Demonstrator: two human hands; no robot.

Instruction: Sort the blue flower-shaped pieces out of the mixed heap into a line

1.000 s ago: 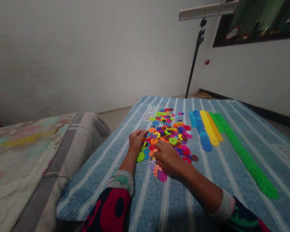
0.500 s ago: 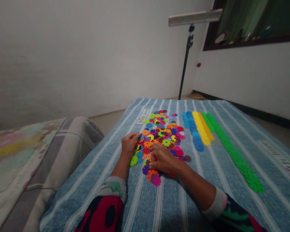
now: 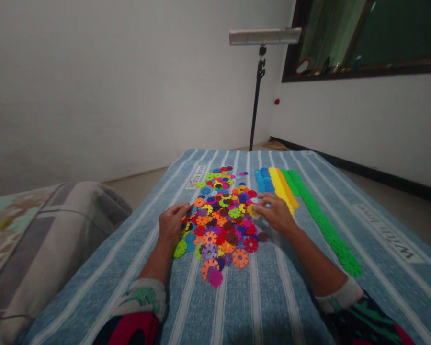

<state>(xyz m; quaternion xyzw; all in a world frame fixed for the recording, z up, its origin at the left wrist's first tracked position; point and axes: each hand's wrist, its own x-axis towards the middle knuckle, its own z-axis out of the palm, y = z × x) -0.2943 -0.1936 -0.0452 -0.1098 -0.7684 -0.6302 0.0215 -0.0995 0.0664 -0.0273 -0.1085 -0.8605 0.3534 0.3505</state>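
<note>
A heap of colourful notched plastic discs [image 3: 210, 238] lies on the striped cloth in front of me. My left hand [image 3: 173, 221] rests at the heap's left edge, its fingers pressed together; what they hold, if anything, is hidden. At the heap's right side my right hand [image 3: 276, 211] pinches a yellow disc [image 3: 252, 210] between thumb and finger. Overlapping rows of sorted discs lie beyond that hand: a blue row [image 3: 266, 179], a yellow row [image 3: 280, 187] and a long green row [image 3: 323, 223].
The blue striped cloth [image 3: 147, 268] covers the table. A grey blanket [image 3: 75, 225] lies on a surface to the left. Behind the table's far end stands a lamp [image 3: 264, 37] on a black stand [image 3: 255, 105].
My right hand has moved from the heap's near middle to its right side and now has a yellow disc. My left hand stays at the left edge. The view has shifted slightly right.
</note>
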